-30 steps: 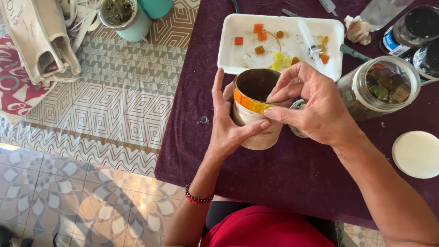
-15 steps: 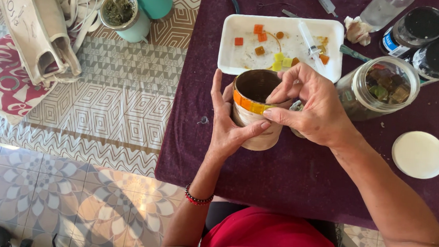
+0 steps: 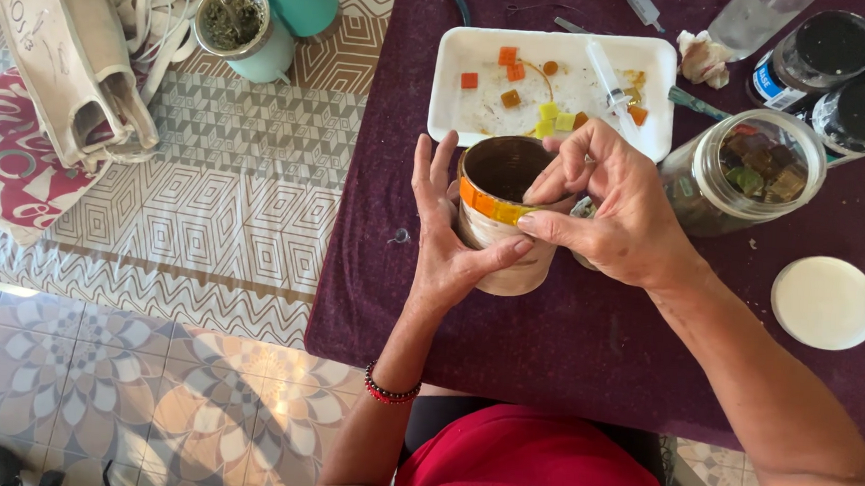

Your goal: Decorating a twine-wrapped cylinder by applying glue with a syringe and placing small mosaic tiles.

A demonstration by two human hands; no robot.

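Note:
A small clay pot (image 3: pixel 504 239) stands on the dark purple tablecloth (image 3: pixel 584 359), with a band of orange and yellow tiles around its rim. My left hand (image 3: pixel 449 242) cups the pot's left side, thumb across its front. My right hand (image 3: pixel 612 208) presses fingertips on the tile band at the pot's right rim. Behind the pot lies a white tray (image 3: pixel 479 112) with several loose orange and yellow tiles and a syringe (image 3: pixel 609 80).
A glass jar (image 3: pixel 742 175) of mixed tiles stands right of my hand, its white lid (image 3: pixel 825 302) lying nearer me. Two dark-lidded jars (image 3: pixel 836 72) are at the far right. Off the table to the left are a teal cup (image 3: pixel 242 26), a canvas bag (image 3: pixel 72 57) and a patterned rug.

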